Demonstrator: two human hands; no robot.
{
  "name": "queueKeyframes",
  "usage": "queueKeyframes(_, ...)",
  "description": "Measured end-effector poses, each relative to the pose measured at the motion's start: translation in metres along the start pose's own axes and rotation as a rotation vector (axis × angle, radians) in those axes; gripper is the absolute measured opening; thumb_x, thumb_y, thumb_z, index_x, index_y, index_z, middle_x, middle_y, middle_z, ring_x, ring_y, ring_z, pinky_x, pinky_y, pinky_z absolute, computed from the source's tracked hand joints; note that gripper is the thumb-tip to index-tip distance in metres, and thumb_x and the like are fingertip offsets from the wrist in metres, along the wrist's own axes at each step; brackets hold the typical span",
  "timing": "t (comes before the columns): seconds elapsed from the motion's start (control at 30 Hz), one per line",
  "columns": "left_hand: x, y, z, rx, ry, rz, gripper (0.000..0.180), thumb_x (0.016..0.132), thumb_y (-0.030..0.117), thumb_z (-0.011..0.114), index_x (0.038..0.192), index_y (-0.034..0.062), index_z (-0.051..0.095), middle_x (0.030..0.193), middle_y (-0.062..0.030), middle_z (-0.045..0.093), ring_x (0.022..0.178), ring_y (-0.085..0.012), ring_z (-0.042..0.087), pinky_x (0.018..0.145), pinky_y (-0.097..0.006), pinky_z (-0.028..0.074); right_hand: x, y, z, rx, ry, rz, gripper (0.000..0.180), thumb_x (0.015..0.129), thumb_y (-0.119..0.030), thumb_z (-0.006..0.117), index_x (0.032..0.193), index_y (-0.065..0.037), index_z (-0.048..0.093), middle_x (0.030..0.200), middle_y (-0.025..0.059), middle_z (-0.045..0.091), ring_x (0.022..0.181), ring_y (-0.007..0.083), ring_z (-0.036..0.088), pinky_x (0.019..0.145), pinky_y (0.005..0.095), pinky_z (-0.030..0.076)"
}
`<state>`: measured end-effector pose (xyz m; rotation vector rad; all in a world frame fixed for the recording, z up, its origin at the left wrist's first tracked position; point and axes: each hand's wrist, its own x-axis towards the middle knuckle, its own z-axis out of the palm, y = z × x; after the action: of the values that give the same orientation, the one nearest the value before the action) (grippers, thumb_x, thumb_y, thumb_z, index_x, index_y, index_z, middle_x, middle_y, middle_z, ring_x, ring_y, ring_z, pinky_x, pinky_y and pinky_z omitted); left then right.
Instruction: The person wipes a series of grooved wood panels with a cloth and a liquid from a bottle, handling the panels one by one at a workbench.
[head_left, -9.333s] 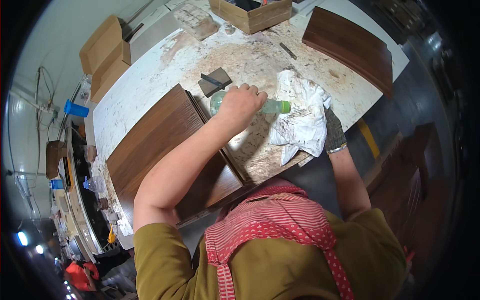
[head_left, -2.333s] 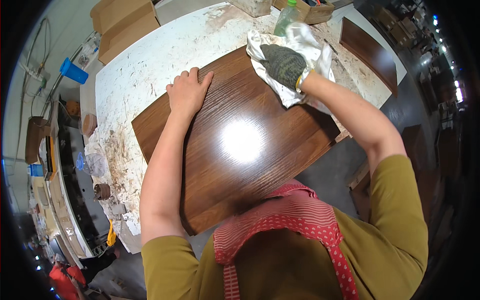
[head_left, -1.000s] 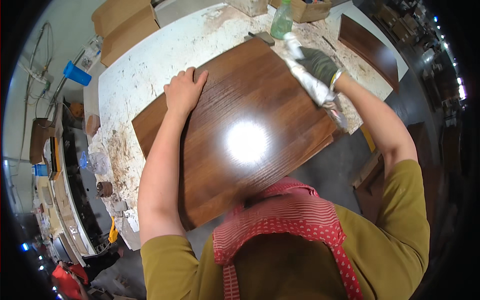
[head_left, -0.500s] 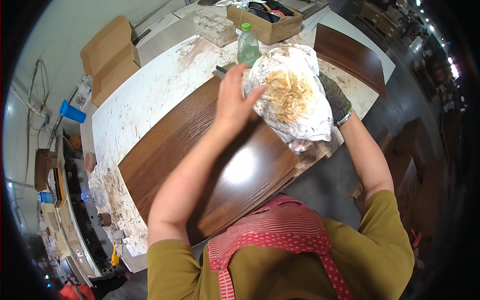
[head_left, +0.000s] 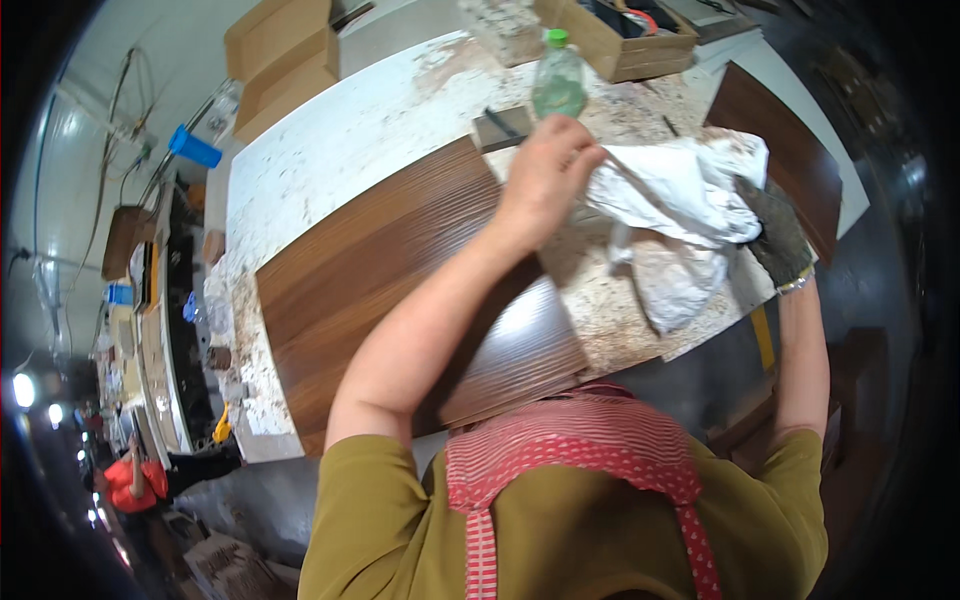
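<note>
A dark brown wood-grain panel lies across the near half of the white, stain-speckled worktop, its near corner jutting over the worktop's near edge; bare surface stays open toward the far-left corner. A green plastic bottle and an open cardboard box stand along the far edge. The bare left hand reaches forward, fingers pinched shut on the crumpled white cloth above the worktop's right end. The gloved right hand clutches the cloth's other side.
</note>
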<state>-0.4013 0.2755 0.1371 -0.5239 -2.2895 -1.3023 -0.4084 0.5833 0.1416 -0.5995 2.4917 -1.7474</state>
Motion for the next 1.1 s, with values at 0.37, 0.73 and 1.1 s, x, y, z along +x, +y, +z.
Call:
queueKeyframes(0.37,0.103,0.061,0.0,0.215,-0.352,-0.049,0.028,0.087,0.027,0.057,0.092,0.0,0.063,0.08,-0.0166,0.065,0.075,-0.0288,0.063,0.07,-0.038,0.048,0.014,0.013,0.025,-0.07,0.069,0.15,0.041,0.085,-0.03,0.064,0.116,-0.006,0.054,0.098,0.0065,0.06,0.084,0.0155,0.057,0.073,0.0293,0.049)
queueKeyframes(0.73,0.158,0.108,-0.034,0.482,-0.502,-0.001,0.028,0.089,0.028,0.06,0.097,0.0023,0.065,0.083,-0.0163,0.067,0.072,-0.0226,0.064,0.066,-0.035,0.051,0.046,-0.015,-0.015,-0.427,0.397,-0.174,0.027,0.089,-0.017,0.057,0.111,-0.001,0.06,0.102,0.0119,0.065,0.092,0.0195,0.06,0.084,0.0313,0.046)
queueKeyframes(1.1,0.155,0.106,-0.057,-0.06,-1.072,-0.11,0.065,0.076,0.027,0.074,0.128,-0.0014,0.047,0.106,-0.0066,0.062,0.096,-0.0116,0.057,0.086,-0.024,0.046,0.059,-0.032,-0.086,-0.013,-0.001,-0.269,0.037,0.088,-0.022,0.056,0.118,0.0,0.055,0.114,0.0127,0.06,0.103,0.0185,0.056,0.09,0.0309,0.044)
